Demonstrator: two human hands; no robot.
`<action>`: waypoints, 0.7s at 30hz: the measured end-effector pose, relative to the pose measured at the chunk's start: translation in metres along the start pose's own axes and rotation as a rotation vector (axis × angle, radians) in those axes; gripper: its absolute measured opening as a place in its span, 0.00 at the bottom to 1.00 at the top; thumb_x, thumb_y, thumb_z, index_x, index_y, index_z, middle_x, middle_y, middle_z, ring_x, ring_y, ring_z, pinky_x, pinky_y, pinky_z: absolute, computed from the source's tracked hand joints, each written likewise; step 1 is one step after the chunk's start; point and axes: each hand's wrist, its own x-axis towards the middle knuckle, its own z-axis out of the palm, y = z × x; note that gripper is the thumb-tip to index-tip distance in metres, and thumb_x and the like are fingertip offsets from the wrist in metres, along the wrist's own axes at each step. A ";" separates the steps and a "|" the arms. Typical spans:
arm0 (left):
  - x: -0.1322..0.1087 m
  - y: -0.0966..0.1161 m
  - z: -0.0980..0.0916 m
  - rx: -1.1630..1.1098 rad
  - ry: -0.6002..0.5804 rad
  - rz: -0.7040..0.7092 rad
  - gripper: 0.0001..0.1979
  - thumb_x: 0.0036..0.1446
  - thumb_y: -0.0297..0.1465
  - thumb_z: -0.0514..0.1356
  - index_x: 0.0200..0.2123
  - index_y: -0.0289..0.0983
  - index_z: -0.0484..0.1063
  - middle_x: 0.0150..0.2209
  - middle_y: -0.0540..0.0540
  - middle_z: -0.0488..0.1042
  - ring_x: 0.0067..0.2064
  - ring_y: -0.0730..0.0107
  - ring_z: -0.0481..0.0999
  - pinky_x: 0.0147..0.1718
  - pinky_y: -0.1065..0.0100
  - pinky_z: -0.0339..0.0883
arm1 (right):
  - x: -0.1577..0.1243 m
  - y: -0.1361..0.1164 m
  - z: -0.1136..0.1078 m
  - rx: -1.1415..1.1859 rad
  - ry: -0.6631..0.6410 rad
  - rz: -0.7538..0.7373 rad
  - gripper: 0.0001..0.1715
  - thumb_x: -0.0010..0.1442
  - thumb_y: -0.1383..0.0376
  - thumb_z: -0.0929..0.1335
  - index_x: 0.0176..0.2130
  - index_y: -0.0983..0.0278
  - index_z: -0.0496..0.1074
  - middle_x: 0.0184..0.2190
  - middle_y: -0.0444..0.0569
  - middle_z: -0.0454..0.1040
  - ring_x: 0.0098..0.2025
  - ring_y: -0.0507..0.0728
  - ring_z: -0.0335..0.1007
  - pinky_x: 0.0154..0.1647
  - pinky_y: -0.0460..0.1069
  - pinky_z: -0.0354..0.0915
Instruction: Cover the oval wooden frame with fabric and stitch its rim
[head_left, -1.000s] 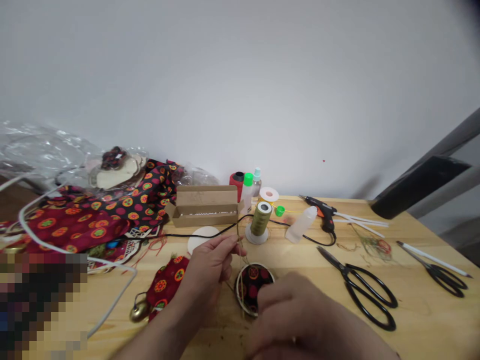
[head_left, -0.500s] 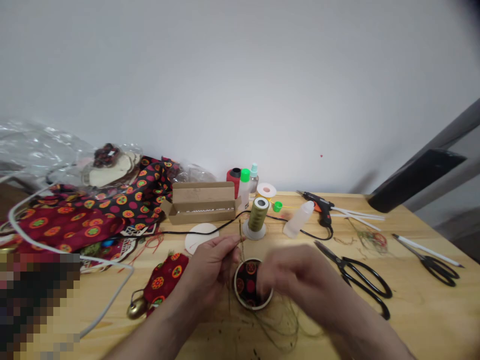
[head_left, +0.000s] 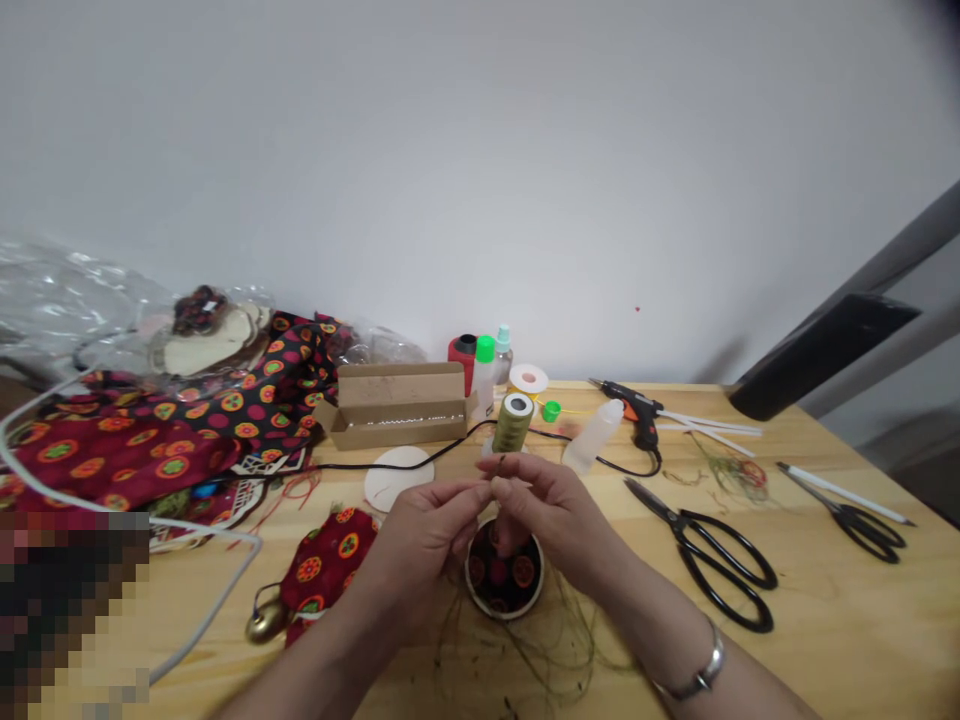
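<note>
My left hand [head_left: 427, 525] and my right hand [head_left: 562, 510] meet fingertip to fingertip, both closed in a pinch. A thin olive thread runs at their fingers, mostly hidden by them. Just below lies a round piece with a pale rim and dark flower-patterned fabric [head_left: 504, 590] inside, partly covered by my right fingers. Loose strands of olive thread [head_left: 577, 655] trail over the table around it. Right behind my fingertips stands an olive thread spool [head_left: 513, 425], its base partly covered.
Black-handled scissors [head_left: 724, 560] lie to the right; smaller scissors [head_left: 862, 530] and a white pencil [head_left: 847, 490] are farther off. A glue gun [head_left: 634, 410], translucent bottle [head_left: 596, 435] and cardboard box [head_left: 401, 425] stand behind. Red patterned fabric [head_left: 330, 555] with a brass bell [head_left: 266, 620] lies left.
My right hand, blurred over the round piece before, has risen to the left and now joins my left fingertips. My left hand stays closed. The whole view has shifted slightly.
</note>
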 end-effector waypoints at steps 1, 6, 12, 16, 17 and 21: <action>0.000 -0.001 0.000 0.021 -0.009 -0.003 0.14 0.44 0.39 0.64 0.18 0.34 0.72 0.12 0.58 0.53 0.16 0.82 0.47 0.15 0.75 0.40 | 0.001 -0.001 0.000 -0.004 0.023 0.010 0.18 0.53 0.56 0.68 0.40 0.66 0.70 0.12 0.36 0.62 0.13 0.46 0.56 0.16 0.42 0.54; 0.001 -0.004 -0.003 0.064 -0.027 0.003 0.14 0.46 0.40 0.64 0.21 0.33 0.75 0.13 0.58 0.52 0.17 0.82 0.45 0.16 0.75 0.36 | 0.003 -0.006 0.000 0.006 0.153 0.061 0.13 0.46 0.60 0.71 0.26 0.68 0.72 0.17 0.39 0.64 0.16 0.45 0.53 0.16 0.42 0.51; 0.000 -0.007 -0.004 0.032 -0.066 -0.021 0.14 0.46 0.40 0.64 0.24 0.33 0.76 0.15 0.56 0.57 0.18 0.81 0.53 0.18 0.76 0.46 | 0.003 -0.010 -0.003 -0.076 0.181 -0.041 0.11 0.47 0.63 0.71 0.19 0.67 0.71 0.14 0.39 0.61 0.17 0.45 0.49 0.17 0.43 0.47; -0.001 -0.007 -0.004 0.033 -0.054 -0.027 0.14 0.43 0.40 0.65 0.25 0.33 0.77 0.14 0.54 0.62 0.18 0.77 0.61 0.18 0.74 0.52 | 0.003 -0.010 -0.005 -0.102 0.192 -0.054 0.11 0.47 0.64 0.70 0.19 0.67 0.71 0.14 0.39 0.62 0.17 0.45 0.49 0.17 0.44 0.45; -0.001 -0.007 -0.004 0.032 -0.054 -0.032 0.15 0.43 0.40 0.65 0.27 0.33 0.77 0.15 0.53 0.63 0.19 0.75 0.63 0.19 0.74 0.54 | 0.002 -0.010 -0.005 -0.103 0.195 -0.055 0.11 0.47 0.64 0.70 0.19 0.67 0.70 0.14 0.39 0.61 0.17 0.45 0.48 0.17 0.44 0.45; -0.001 -0.007 -0.004 0.000 -0.076 -0.038 0.16 0.42 0.38 0.66 0.32 0.33 0.78 0.18 0.50 0.70 0.22 0.72 0.69 0.22 0.72 0.60 | 0.002 -0.009 -0.005 -0.097 0.184 -0.052 0.11 0.48 0.64 0.70 0.19 0.67 0.70 0.14 0.38 0.61 0.17 0.45 0.48 0.17 0.44 0.44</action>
